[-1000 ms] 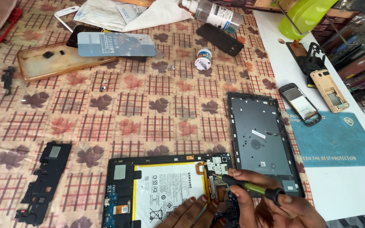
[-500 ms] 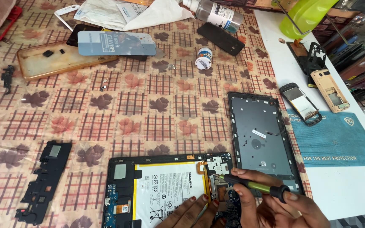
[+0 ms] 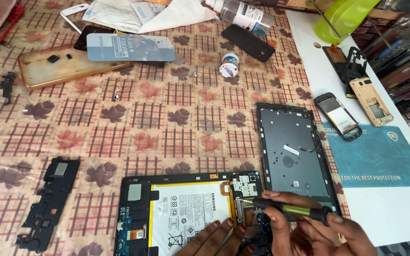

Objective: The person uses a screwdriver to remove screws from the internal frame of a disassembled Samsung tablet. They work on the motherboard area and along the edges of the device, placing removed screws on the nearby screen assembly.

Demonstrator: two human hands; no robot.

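Observation:
An opened tablet [image 3: 186,213] lies at the bottom centre, its white battery and circuit boards showing. My right hand [image 3: 309,232] grips a screwdriver [image 3: 290,208] with a black and yellow-green handle; the tip rests on the tablet's inner frame near the top right corner of the battery. My left hand [image 3: 209,237] presses flat on the battery's lower right part, fingers spread. The tablet's dark back cover [image 3: 295,151] lies just right of the tablet, inner side up.
A black plastic inner frame [image 3: 48,204] lies at the lower left. Farther off are a clear phone case [image 3: 62,71], a blue packet [image 3: 129,47], a small round jar [image 3: 228,64], a black phone [image 3: 247,42], a bottle [image 3: 243,12]. Right: blue mat [image 3: 380,156], dismantled phones [image 3: 338,116].
The screwdriver tip has shifted slightly left and up on the tablet's frame. My left hand has slid a little farther onto the battery.

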